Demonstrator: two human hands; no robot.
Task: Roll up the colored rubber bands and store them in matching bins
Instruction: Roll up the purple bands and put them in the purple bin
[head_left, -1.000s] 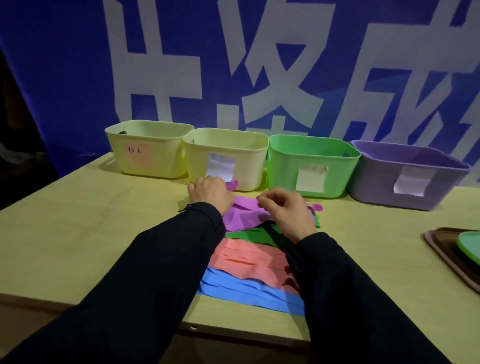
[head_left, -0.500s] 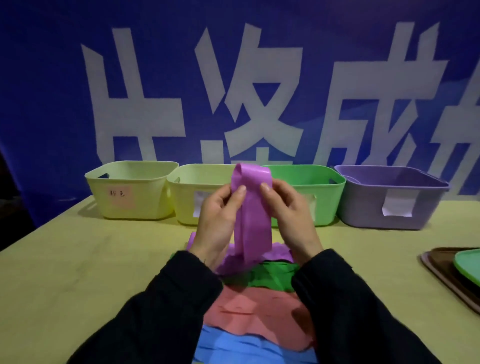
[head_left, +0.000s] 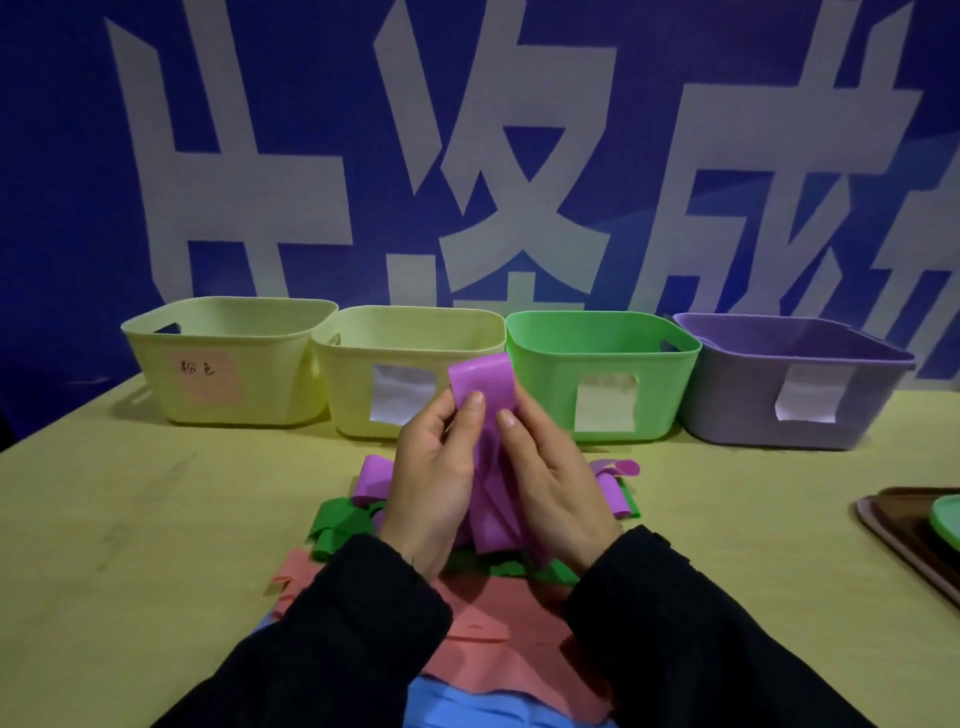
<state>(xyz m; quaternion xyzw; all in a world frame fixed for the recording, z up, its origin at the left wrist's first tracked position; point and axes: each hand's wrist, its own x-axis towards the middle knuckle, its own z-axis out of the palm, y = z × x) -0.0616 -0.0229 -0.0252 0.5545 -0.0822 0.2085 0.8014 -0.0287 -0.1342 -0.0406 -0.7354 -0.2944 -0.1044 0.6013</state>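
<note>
Purple band folded over (glossy), possibly doubled, pinched upright.

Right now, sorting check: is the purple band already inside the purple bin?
No, both hands hold the purple band up, in front of the bins, left of the purple bin.
</note>
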